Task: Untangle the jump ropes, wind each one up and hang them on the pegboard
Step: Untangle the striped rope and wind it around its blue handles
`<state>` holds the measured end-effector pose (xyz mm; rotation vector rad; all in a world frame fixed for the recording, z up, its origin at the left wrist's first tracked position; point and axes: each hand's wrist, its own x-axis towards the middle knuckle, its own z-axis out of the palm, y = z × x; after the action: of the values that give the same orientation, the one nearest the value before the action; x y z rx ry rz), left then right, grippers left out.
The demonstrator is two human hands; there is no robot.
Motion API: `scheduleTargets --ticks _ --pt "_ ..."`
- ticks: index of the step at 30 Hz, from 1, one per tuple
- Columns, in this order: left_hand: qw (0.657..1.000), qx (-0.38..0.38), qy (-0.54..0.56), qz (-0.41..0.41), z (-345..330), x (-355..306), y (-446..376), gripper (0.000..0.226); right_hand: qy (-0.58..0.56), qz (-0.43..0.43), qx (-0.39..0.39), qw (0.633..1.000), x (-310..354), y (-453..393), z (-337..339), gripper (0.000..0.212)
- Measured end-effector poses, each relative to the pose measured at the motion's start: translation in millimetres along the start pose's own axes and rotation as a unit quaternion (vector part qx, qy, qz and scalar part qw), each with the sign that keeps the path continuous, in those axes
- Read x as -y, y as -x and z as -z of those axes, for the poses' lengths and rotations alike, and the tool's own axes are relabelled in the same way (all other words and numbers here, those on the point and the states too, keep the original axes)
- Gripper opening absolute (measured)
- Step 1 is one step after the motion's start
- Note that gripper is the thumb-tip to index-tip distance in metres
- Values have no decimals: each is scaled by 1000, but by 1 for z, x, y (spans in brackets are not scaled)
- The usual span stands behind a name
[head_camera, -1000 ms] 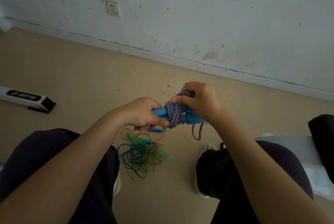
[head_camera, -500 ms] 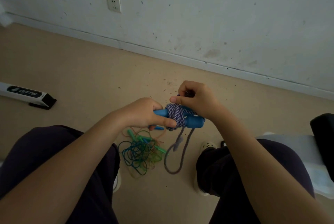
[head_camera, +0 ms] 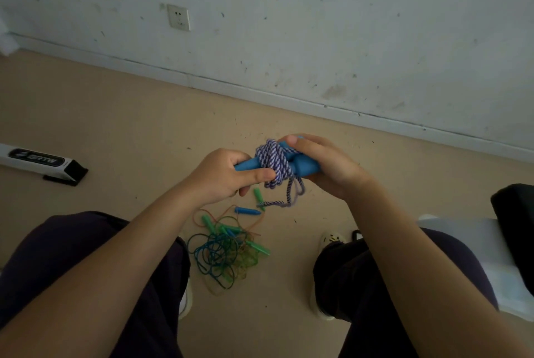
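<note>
Blue handles, rope-wound, gripped by both hands; box lettering unreadable.

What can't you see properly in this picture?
- Pegboard: nowhere in the head view.
- Blue handles: their ends are covered by the left hand and right hand.
- Rope pile on the floor: too tangled to count the ropes.
- Black object: cut off by the right edge.

Wall: scuffed white plaster wall, met by a white skirting board
Socket: white square wall socket, set low
Floor: beige floor, speckled with dark debris
Box: long white box with black label, laid on the floor at left
</note>
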<state>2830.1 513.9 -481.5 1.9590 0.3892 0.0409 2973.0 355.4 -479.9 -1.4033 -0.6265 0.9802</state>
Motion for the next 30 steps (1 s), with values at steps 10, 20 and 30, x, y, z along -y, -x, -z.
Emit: scheduleTargets --ticks 10,20,30 --pt "994 11 99 37 -1 0 0 51 -51 22 -48 997 1 -2 -8 40" --pt "970 142 190 59 -3 -1 -2 58 -15 56 -29 998 2 2 -14 27" --pt "966 -14 258 -2 0 0 -11 37 -9 24 -2 1000 -5 0 -17 59"
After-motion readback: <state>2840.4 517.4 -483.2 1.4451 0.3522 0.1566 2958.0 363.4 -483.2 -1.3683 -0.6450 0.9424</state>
